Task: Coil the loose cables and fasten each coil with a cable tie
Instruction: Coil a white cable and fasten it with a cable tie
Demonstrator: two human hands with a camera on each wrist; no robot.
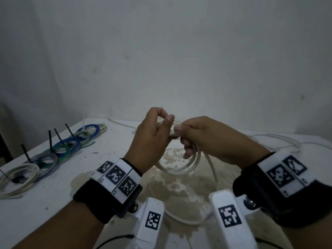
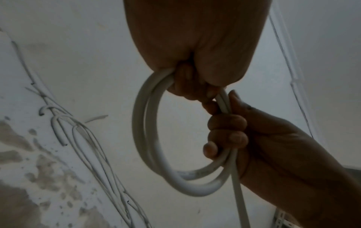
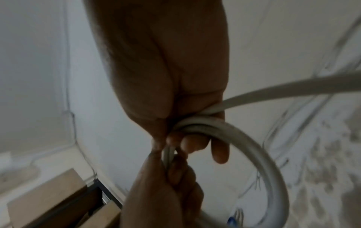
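Left hand fingers curled round the top of a white cable coil, thumb and forefinger pinching above it. Right hand fingers wrapped tight round the same coil just beside the left, both hands touching at the grip. Coil held up off the bench, near the middle, in front of the wall. About two or three turns, the ring hanging below the hands, its plane roughly upright and facing the person. Loose tail of the cable drops from the right hand's grip down toward the near edge of the bench, then curves left under the wrists.

No containers in view. On the left of the bench, a row of finished coils, white, grey, green and blue, overlapping one another, running from near-left to far-middle. Black cable ties stick up from several of them, tilted. More loose white cable lies on the far right of the bench, well apart from the hands. Brownish stained patch on the bench under the held coil. Marker-tagged wrist bands on both wrists.
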